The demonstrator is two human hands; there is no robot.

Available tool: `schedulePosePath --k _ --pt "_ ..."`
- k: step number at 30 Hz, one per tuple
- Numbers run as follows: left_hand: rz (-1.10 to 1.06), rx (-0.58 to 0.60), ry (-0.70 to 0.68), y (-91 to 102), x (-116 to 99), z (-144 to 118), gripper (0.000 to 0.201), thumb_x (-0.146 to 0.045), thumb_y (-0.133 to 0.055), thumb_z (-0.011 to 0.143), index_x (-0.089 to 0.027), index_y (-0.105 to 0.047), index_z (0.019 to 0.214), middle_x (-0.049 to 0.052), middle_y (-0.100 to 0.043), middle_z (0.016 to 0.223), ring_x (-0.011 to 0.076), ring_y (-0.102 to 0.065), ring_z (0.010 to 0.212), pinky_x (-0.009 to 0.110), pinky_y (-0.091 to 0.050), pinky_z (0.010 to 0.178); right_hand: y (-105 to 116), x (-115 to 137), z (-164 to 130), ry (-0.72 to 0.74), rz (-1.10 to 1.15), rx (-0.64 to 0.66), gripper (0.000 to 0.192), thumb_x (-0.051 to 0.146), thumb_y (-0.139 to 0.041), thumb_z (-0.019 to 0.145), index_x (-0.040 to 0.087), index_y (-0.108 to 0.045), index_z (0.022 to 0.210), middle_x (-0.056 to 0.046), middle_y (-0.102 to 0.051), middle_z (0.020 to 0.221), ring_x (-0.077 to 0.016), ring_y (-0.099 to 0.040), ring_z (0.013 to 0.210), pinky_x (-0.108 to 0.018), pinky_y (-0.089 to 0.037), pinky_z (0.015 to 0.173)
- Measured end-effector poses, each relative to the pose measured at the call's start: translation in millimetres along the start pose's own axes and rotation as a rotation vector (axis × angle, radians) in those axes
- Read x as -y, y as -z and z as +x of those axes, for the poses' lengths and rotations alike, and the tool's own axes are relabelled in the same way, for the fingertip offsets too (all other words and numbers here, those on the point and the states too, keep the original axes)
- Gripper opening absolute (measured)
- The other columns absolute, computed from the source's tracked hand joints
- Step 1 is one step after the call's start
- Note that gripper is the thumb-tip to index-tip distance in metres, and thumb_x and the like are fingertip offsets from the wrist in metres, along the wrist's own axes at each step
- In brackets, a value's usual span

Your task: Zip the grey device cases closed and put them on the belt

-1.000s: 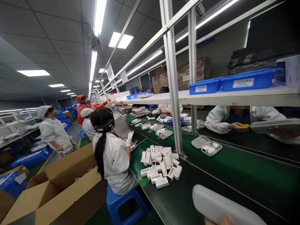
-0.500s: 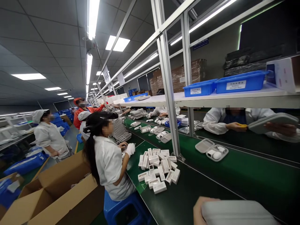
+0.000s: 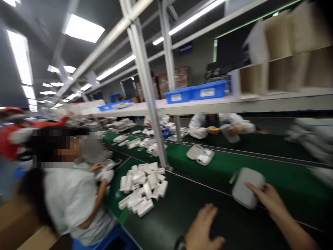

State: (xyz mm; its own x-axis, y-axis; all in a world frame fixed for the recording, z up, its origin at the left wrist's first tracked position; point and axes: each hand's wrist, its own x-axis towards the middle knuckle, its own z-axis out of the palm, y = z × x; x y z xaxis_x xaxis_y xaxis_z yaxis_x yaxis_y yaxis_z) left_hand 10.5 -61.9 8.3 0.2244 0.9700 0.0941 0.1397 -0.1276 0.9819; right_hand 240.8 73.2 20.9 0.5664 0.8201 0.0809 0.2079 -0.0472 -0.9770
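Note:
My right hand point(image 3: 269, 198) grips a light grey zip case point(image 3: 247, 187) at its right side, thumb and fingers around the edge. The case is closed and sits at or just above the green belt point(image 3: 286, 177); whether it touches is blurred. Lower and nearer to me, my left hand point(image 3: 204, 227) reaches over the dark worktop point(image 3: 179, 211), its fingers stretched and thumb apart, holding nothing. Farther along the belt lies an opened grey case point(image 3: 200, 155) with white items inside. To the left of my left hand is a pile of small white boxes point(image 3: 147, 189).
A co-worker in a white coat point(image 3: 70, 194) sits close at left. Across the belt another person's hands point(image 3: 235, 130) hold a case. A metal post point(image 3: 145, 80) rises beyond the boxes. Blue bins point(image 3: 209, 92) stand on the shelf point(image 3: 192, 107); stacked grey cases point(image 3: 312, 139) are at right.
The view has swung right. The grey case at the bottom edge is now out over the belt in my right hand, and my left hand shows with nothing in it.

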Motion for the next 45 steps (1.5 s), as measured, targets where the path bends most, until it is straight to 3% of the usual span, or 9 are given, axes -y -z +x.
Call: schedulePosePath --k 5,9,14,20,25,30,36,42,45 --pt "0.333 0.146 -0.05 13.5 26.3 20.5 0.06 -0.039 -0.065 0.085 -0.028 -0.054 0.143 0.009 -0.043 0.157 0.0283 -0.041 0.145 0.046 -0.033 0.121 62.9 -24.9 103.7 -0.155 -0.31 -0.117 0.042 0.032 -0.071 0.085 0.002 -0.069 0.115 -0.028 -0.068 0.111 -0.036 -0.066 0.102 -0.048 -0.051 0.088" --pt "0.396 -0.021 -0.112 24.9 29.1 82.8 0.041 -0.045 -0.061 0.09 -0.024 -0.066 0.125 0.008 -0.062 0.137 0.0259 -0.056 0.129 0.042 -0.043 0.114 67.0 -26.4 124.9 -0.006 -0.458 -0.212 0.059 0.031 -0.056 0.091 -0.001 -0.053 0.141 -0.033 -0.031 0.156 -0.0466 -0.023 0.146 -0.062 -0.016 0.114" --pt "0.456 -0.374 0.067 51.7 44.4 239.6 0.053 -0.048 -0.042 0.098 -0.011 -0.056 0.134 0.019 -0.055 0.144 0.0283 -0.046 0.14 0.042 -0.033 0.12 -7.9 -24.7 114.8 0.214 -0.43 0.117 0.062 0.045 -0.038 0.1 0.009 -0.045 0.15 -0.017 -0.046 0.153 -0.0245 -0.039 0.143 -0.033 -0.022 0.121" --pt "0.434 -0.401 0.261 51.0 65.7 351.5 0.058 -0.052 -0.04 0.1 -0.01 -0.054 0.137 0.023 -0.045 0.153 0.0371 -0.026 0.151 0.068 -0.006 0.12 -118.1 -51.4 122.8 -0.052 -0.402 0.36 0.075 0.057 -0.042 0.097 -0.002 -0.051 0.143 -0.03 -0.033 0.157 -0.0384 -0.021 0.152 -0.059 0.0 0.122" --pt "0.293 -0.176 0.047 23.3 75.6 339.6 0.061 -0.048 -0.017 0.104 -0.021 -0.063 0.133 0.007 -0.06 0.144 0.0251 -0.048 0.14 0.044 -0.029 0.122 -129.5 -67.8 129.8 -0.082 -0.128 0.369 0.067 0.06 -0.038 0.097 0.011 -0.06 0.138 -0.017 -0.045 0.154 -0.0316 -0.019 0.154 -0.052 0.003 0.124" --pt "0.178 -0.026 -0.11 1.3 64.4 301.0 0.053 -0.054 -0.037 0.099 -0.021 -0.077 0.107 0.007 -0.07 0.129 0.0264 -0.057 0.131 0.04 -0.036 0.118 -105.7 -70.7 114.6 -0.077 0.238 0.325 0.083 0.078 -0.03 0.09 0.015 -0.063 0.131 -0.016 -0.06 0.141 -0.0323 -0.055 0.132 -0.043 -0.048 0.104" --pt "-0.012 -0.091 -0.152 -11.4 53.7 239.6 0.045 -0.045 -0.075 0.079 -0.017 -0.073 0.115 0.012 -0.075 0.114 0.0299 -0.069 0.11 0.045 -0.05 0.106 -74.8 -57.6 64.0 0.019 0.391 0.263 0.073 0.051 -0.08 0.063 0.017 -0.062 0.124 -0.016 -0.064 0.133 -0.0309 -0.067 0.108 -0.04 -0.056 0.089" --pt "-0.314 -0.327 -0.034 -14.5 50.2 173.7 0.079 -0.044 -0.089 0.066 -0.017 -0.056 0.133 0.019 -0.061 0.137 0.0322 -0.062 0.123 0.05 -0.046 0.11 -45.8 -27.7 3.8 0.08 0.428 0.336 0.063 0.036 -0.079 0.063 0.018 -0.065 0.121 -0.016 -0.064 0.133 -0.0323 -0.064 0.116 -0.046 -0.052 0.1" --pt "-0.529 -0.282 0.045 -1.2 41.8 136.6 0.069 -0.058 -0.079 0.074 -0.013 -0.061 0.122 0.022 -0.067 0.125 0.0362 -0.065 0.118 0.055 -0.049 0.106 -34.1 -5.4 -27.1 0.106 0.453 0.513 0.061 0.038 -0.081 0.064 0.019 -0.066 0.12 -0.016 -0.066 0.131 -0.0339 -0.06 0.125 -0.049 -0.045 0.11"
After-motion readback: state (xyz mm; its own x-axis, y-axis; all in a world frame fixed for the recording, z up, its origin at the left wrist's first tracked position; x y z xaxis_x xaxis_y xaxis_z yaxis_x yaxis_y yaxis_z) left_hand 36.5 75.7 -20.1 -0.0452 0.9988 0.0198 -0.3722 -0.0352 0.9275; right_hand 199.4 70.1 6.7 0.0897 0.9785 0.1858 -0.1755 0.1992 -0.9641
